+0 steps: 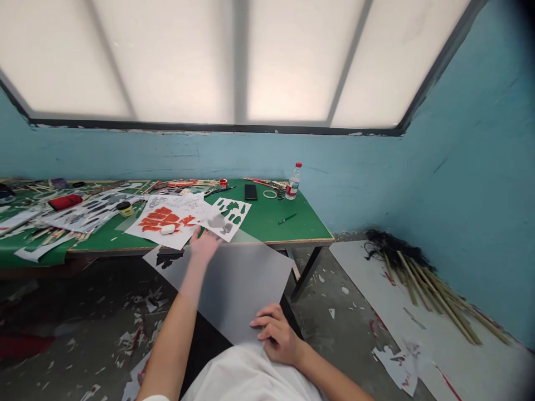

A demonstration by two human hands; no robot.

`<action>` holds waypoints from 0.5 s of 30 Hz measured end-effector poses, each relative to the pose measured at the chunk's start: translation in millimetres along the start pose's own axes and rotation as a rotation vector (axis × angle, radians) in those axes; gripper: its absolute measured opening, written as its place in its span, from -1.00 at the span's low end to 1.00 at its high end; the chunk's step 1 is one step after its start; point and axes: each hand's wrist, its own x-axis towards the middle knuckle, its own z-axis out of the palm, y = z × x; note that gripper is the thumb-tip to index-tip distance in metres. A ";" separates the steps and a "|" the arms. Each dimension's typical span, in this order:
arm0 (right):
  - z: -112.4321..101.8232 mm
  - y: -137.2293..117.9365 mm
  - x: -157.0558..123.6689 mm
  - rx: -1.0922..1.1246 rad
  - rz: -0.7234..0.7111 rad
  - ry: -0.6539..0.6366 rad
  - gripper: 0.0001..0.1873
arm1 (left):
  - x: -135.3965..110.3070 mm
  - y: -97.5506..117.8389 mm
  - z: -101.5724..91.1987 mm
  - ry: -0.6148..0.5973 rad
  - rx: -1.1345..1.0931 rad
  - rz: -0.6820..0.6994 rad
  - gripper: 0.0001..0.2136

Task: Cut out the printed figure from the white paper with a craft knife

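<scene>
A large translucent sheet point(246, 278) slants from the table's front edge down to my white shirt. My left hand point(204, 245) reaches to the table edge with fingers stretched; the hand and part of the forearm look hazy, as if seen through the sheet. Close to its fingertips lie a paper with orange-red shapes point(161, 218), a white eraser-like block point(168, 229) and a white cut-out stencil point(238, 207). Over the sheet's lower right edge sits my right hand point(279, 334), fingers loosely bent and apart, the tips touching the sheet. Dark shapes point(169, 256) show at the sheet's left corner.
On the green table point(267, 225) are a phone point(251, 192), a tape ring point(270, 194), a water bottle point(293, 182), a green pen point(287, 219) and small jars point(124, 209). Bamboo sticks point(434, 289) lie on the right. Paper scraps litter the floor.
</scene>
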 end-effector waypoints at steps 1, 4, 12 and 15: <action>3.0 -1.0 0.9 -0.003 0.002 -0.023 -0.68 | -1.4 0.3 0.4 -0.017 0.006 -0.001 -0.51; 9.9 -2.5 3.7 -0.013 0.020 -0.047 -0.66 | -6.0 3.0 -0.7 -0.058 0.060 -0.035 -0.51; 3.5 2.5 10.3 -0.058 0.016 0.035 -0.67 | 5.1 20.0 -8.0 -0.058 0.435 -0.146 -0.58; -11.1 8.7 16.9 -0.088 0.031 0.148 -0.67 | 7.9 27.5 -14.2 -0.006 0.602 -0.115 -0.63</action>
